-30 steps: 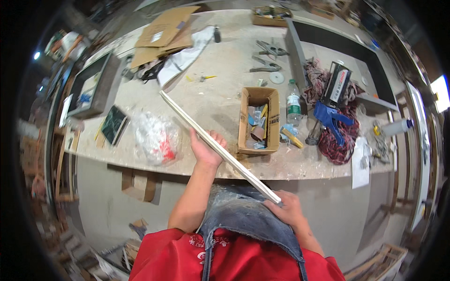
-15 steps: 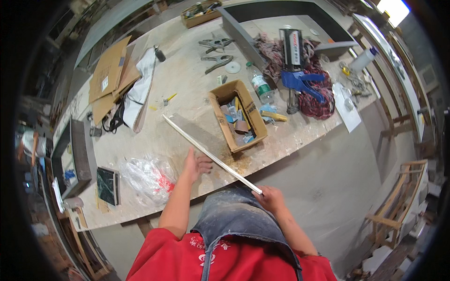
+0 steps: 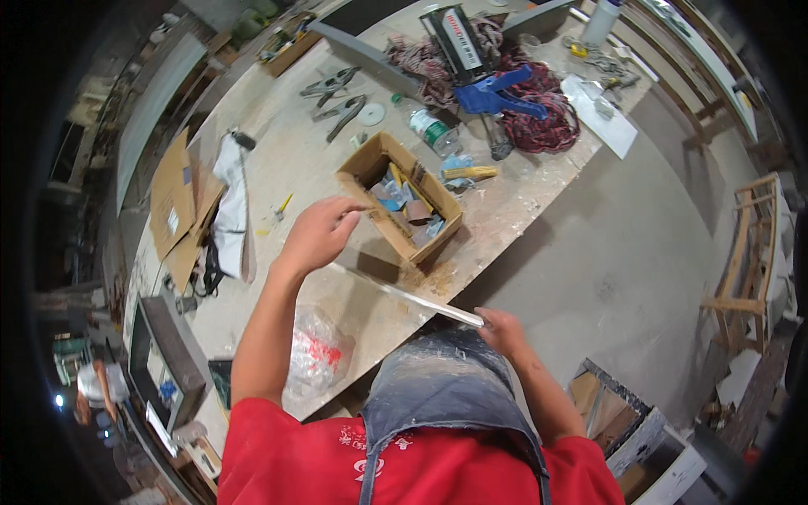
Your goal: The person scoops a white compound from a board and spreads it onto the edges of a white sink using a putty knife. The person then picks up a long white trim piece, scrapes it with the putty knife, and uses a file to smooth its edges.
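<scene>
My right hand, in front of my apron, is closed around the near end of a long thin white strip. That strip slants away to the left over the table edge, and my left forearm lies near its far end. Raised above the table, my left hand has its fingers stretched toward the left side of an open cardboard box. Nothing shows in that hand, and its thumb is apart from the fingers. Inside the box lie sandpaper pieces, blue scraps and a yellow-handled item.
A plastic bottle, spring clamps, a blue-handled caulking gun and red rags lie beyond the box. A clear plastic bag sits near my left arm. Flattened cardboard lies at the left. Another person stands far left.
My left hand has risen away from beside the strip and moved forward to the box. The strip's far end has swung lower, still in my right hand. The whole view has turned and shifted.
</scene>
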